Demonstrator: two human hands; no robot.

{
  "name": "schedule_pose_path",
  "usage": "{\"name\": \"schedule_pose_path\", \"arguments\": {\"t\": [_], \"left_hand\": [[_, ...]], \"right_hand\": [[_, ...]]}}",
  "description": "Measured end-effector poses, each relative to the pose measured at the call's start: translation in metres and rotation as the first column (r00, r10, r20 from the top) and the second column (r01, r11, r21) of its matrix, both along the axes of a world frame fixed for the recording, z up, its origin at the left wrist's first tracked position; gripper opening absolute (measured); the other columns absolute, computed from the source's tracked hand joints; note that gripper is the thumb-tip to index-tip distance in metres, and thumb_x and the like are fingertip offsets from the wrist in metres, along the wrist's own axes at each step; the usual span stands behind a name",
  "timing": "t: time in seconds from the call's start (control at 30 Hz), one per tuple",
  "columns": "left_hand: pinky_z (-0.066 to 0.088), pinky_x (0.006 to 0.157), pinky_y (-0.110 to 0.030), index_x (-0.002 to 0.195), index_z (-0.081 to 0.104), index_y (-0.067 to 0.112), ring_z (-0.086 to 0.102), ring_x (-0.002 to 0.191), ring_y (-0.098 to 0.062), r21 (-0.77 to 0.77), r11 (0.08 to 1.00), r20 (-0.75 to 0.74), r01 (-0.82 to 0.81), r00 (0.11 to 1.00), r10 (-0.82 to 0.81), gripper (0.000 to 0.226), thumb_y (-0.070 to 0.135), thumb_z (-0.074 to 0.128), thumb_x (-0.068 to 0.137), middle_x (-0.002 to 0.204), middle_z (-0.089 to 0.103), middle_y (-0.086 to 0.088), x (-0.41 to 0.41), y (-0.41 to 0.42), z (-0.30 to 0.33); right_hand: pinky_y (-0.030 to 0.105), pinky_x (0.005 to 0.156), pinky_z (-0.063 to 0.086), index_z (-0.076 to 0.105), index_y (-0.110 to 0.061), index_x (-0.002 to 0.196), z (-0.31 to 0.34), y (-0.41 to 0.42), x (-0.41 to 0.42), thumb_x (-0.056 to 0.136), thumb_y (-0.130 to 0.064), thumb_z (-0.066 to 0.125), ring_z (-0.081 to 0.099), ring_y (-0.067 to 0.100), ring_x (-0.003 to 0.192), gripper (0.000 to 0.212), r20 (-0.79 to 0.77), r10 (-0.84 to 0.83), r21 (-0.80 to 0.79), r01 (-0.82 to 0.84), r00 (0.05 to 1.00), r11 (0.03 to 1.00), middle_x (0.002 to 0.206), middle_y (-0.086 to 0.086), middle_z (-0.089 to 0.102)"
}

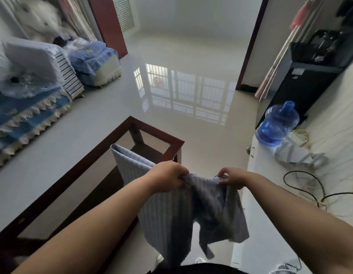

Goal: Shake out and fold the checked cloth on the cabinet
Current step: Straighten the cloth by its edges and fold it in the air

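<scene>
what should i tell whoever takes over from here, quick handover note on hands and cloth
Left hand: shut on the top edge of the checked cloth.
Right hand: pinching the same edge further right.
Cloth: held up in the air between both hands, hanging down bunched and creased; its far left corner sticks out over the glass-topped table. The white cabinet is to the right.
Done: cloth is picked up.
Left: shake it flat, fold it, set it down on the cabinet.
</scene>
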State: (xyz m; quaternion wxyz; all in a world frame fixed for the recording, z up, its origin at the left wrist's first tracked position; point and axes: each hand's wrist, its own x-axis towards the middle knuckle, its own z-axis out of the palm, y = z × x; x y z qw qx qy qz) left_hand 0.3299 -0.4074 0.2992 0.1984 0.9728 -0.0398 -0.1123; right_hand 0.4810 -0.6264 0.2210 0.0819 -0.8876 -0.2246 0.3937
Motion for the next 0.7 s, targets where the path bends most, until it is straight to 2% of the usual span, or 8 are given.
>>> {"name": "schedule_pose_path", "arguments": {"t": [0.07,0.17,0.23,0.3,0.4,0.5,0.57,0.7], "left_hand": [[0.034,0.052,-0.027,0.053,0.043,0.026,0.047,0.054,-0.010,-0.025,0.998,-0.012,-0.049,0.999,0.049,0.034,0.028,0.061,0.082,0.054,0.050,0.009,-0.009,0.011,-0.005],[0.028,0.049,-0.025,0.047,0.039,0.030,0.038,0.047,-0.006,-0.069,0.987,-0.025,-0.148,0.989,0.147,0.040,0.028,0.063,0.079,0.047,0.042,0.008,-0.024,0.032,-0.012],[0.025,0.047,-0.023,0.046,0.038,0.030,0.035,0.045,-0.006,-0.056,0.981,-0.048,-0.185,0.982,0.183,0.041,0.030,0.065,0.078,0.046,0.040,0.008,-0.034,0.044,-0.018],[0.027,0.046,-0.024,0.048,0.037,0.030,0.036,0.045,-0.005,-0.016,0.979,-0.084,-0.204,0.976,0.202,0.041,0.032,0.064,0.079,0.047,0.042,0.008,-0.047,0.055,-0.028],[0.028,0.049,-0.022,0.054,0.039,0.030,0.043,0.051,-0.004,0.036,0.958,-0.145,-0.284,0.947,0.287,0.036,0.034,0.063,0.081,0.054,0.046,0.011,-0.068,0.070,-0.046],[0.031,0.055,-0.028,0.055,0.040,0.029,0.051,0.059,-0.015,0.056,0.894,-0.137,-0.444,0.884,0.448,0.034,0.029,0.059,0.083,0.059,0.053,0.007,-0.089,0.078,-0.066],[0.031,0.055,-0.028,0.056,0.041,0.028,0.051,0.061,-0.017,0.043,0.837,-0.112,-0.546,0.830,0.547,0.034,0.025,0.057,0.085,0.066,0.063,0.000,-0.100,0.080,-0.078],[0.031,0.054,-0.029,0.062,0.046,0.026,0.057,0.065,-0.024,0.010,0.724,-0.080,-0.689,0.722,0.688,0.026,0.015,0.054,0.085,0.074,0.069,-0.006,-0.115,0.080,-0.091]], "right_hand": [[0.029,0.082,0.043,0.055,-0.022,0.116,-0.022,0.003,-0.014,0.090,-0.039,0.055,0.056,0.026,0.111,0.031,0.071,-0.040,0.018,0.039,0.997,0.999,0.126,0.007,0.059],[0.033,0.083,0.041,0.042,-0.014,0.126,-0.047,0.013,-0.030,0.089,-0.037,0.056,0.055,0.033,0.114,0.045,0.033,-0.330,0.175,0.319,0.943,0.931,0.125,0.015,0.057],[0.032,0.071,0.042,0.053,-0.004,0.109,-0.052,0.017,-0.031,0.084,-0.043,0.061,0.059,0.036,0.107,0.047,-0.003,-0.461,0.192,0.453,0.887,0.871,0.101,0.014,0.062],[0.030,0.056,0.037,0.059,-0.007,0.073,-0.047,0.016,-0.030,0.082,-0.050,0.060,0.062,0.033,0.081,0.044,0.019,-0.442,0.194,0.431,0.897,0.881,0.069,0.006,0.057],[0.030,0.056,0.033,0.057,-0.017,0.066,-0.034,0.018,-0.031,0.089,-0.046,0.053,0.051,0.026,0.066,0.038,0.108,-0.390,0.321,0.339,0.915,0.884,0.066,0.003,0.055],[0.028,0.049,0.028,0.044,-0.023,0.055,-0.023,0.020,-0.045,0.094,-0.030,0.049,0.047,0.023,0.060,0.040,0.159,-0.343,0.460,0.238,0.926,0.856,0.057,-0.008,0.048],[0.026,0.050,0.030,0.048,-0.022,0.058,-0.016,0.020,-0.058,0.096,-0.028,0.047,0.046,0.018,0.059,0.038,0.071,-0.360,0.534,0.269,0.930,0.802,0.058,-0.006,0.050],[0.031,0.067,0.042,0.063,-0.007,0.088,-0.003,0.016,-0.079,0.098,-0.033,0.044,0.053,0.020,0.075,0.034,-0.308,-0.454,0.592,0.542,0.836,0.596,0.081,0.009,0.061]]}}
